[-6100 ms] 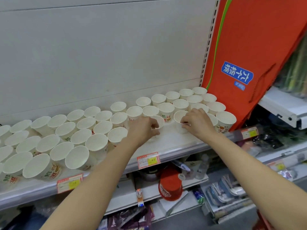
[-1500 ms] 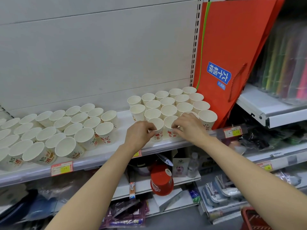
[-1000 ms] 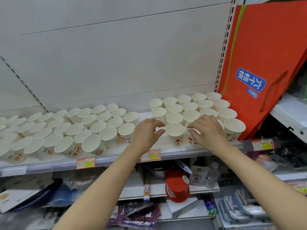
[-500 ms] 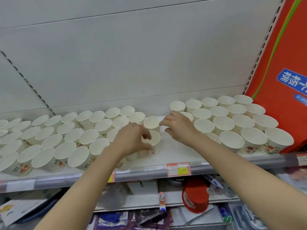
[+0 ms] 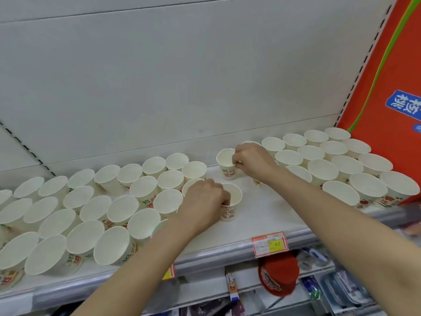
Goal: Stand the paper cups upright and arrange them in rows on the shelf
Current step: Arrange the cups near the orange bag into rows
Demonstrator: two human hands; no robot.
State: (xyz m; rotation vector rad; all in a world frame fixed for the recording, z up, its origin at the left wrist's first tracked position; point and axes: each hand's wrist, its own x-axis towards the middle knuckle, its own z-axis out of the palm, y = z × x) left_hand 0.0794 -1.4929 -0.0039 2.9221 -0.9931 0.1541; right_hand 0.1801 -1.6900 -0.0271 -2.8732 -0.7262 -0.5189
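My left hand (image 5: 204,197) pinches the rim of an upright paper cup (image 5: 232,202) mid-shelf (image 5: 262,215), fingers curled inside; my right hand (image 5: 252,159) pinches a second cup (image 5: 226,163) at 12 o'clock from it, w/ cup groups at 9 & 3 o'clock

Price tag (image 5: 270,246) on the shelf edge (image 5: 227,262) with "45" on its yellow patch, blue label (image 5: 404,106) with white Chinese characters, upside down, on the orange bag (image 5: 396,65), red-and-green print on paper cups (image 5: 145,199), unreadable
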